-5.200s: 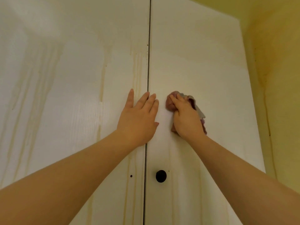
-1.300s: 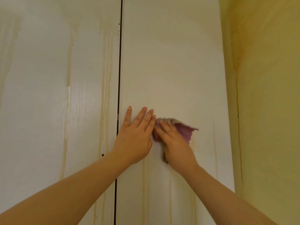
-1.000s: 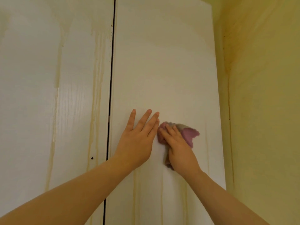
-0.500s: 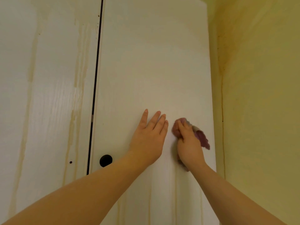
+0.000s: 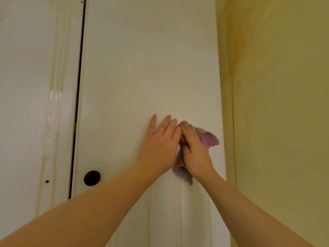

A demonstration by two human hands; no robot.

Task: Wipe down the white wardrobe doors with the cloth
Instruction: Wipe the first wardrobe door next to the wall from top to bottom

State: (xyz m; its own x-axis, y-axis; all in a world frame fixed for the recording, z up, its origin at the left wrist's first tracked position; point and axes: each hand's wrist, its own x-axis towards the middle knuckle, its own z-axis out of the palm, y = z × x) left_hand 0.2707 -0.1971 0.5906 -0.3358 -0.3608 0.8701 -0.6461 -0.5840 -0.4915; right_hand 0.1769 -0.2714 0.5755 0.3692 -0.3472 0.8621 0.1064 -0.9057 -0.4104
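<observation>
Two hands side by side on right wardrobe door (image 5: 142, 68), near outer edge beside yellow wall (image 5: 276, 104). Left hand (image 5: 158, 145) flat, fingers straight, slightly spread, likely bracing panel against wiping pressure. Right hand (image 5: 194, 152) holds crumpled purple cloth (image 5: 209, 139) pressed to panel, fingers bent over it. Yellowish streaks (image 5: 179, 202) below suggest wiping unfinished.

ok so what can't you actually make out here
Head view:
cloth: mostly under the right hand; whether its grip pinches or just presses is hidden.
right door beneath the left hand: covered.
left door: cut off by the left frame edge.
dark speck on it: too small to identify.
</observation>
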